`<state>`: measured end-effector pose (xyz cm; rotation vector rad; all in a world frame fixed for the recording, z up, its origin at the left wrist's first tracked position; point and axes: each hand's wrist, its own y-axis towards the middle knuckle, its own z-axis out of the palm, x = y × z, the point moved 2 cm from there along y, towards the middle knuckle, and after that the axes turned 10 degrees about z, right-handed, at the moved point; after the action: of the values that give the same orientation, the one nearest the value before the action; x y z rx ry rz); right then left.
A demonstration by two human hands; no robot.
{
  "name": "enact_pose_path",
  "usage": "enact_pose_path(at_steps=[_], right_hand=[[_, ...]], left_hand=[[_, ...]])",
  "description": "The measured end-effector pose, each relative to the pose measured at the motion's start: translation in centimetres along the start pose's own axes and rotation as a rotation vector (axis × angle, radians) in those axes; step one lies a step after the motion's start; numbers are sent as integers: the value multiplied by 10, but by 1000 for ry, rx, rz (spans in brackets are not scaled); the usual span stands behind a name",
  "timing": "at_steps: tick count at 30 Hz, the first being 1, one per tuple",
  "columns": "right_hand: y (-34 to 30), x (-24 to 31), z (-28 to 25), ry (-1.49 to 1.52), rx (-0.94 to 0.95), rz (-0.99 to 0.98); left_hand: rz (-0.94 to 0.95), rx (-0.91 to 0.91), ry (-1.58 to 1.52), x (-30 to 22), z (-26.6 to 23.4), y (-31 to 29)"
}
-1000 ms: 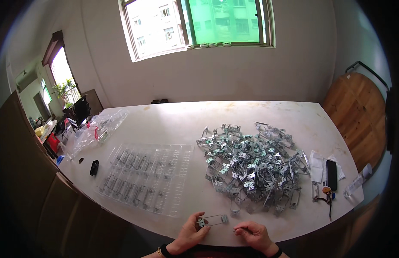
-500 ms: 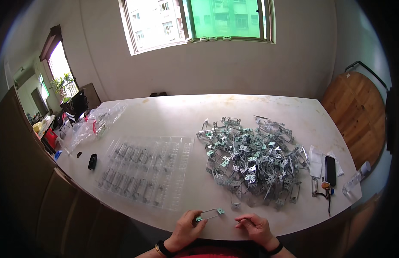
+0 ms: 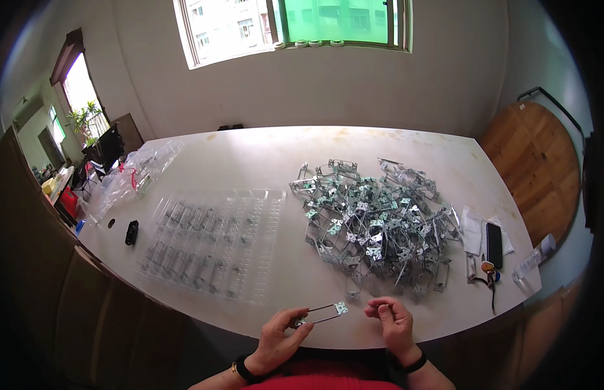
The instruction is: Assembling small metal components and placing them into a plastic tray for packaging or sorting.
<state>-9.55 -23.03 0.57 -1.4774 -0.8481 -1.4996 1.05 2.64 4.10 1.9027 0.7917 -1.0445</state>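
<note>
My left hand (image 3: 282, 337) is closed on one end of a metal bracket (image 3: 341, 308), two thin rods joined by small plates at the ends. The bracket's free end points right, over the near edge of the white table. My right hand (image 3: 394, 325) is just to its right, apart from it, with thumb and fingers pinched together; whatever they hold, if anything, is too small to make out. Beyond the right hand lies a big tangled heap of similar brackets (image 3: 380, 224). Left of it, a clear plastic tray (image 3: 271, 260) carries rows of brackets in its slots.
A black phone (image 3: 494, 246) lies on white tissue at the right, near keys (image 3: 488, 267) and a clear bottle (image 3: 533, 259). Clear plastic bags (image 3: 130, 179) and a small black object (image 3: 131, 233) are at the left. A round wooden tabletop (image 3: 536, 169) leans beyond the right edge.
The bracket in my left hand has tilted slightly, its free end now raised and farther right. My right hand has moved a little right and up. The whole view has shifted slightly.
</note>
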Motion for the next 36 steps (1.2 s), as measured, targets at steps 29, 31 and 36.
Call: enact_pose_path(at_steps=[29,31,36], right_hand=[[-10,2,3,-150,-95,-54],[-8,1,5,-192,-96,-75],[-4,-1,8,-238,-94,-122]], left_hand=[[229,212,182,13,30,5],[237,226,196,14,30,6],[240,240,187,20,30,7]])
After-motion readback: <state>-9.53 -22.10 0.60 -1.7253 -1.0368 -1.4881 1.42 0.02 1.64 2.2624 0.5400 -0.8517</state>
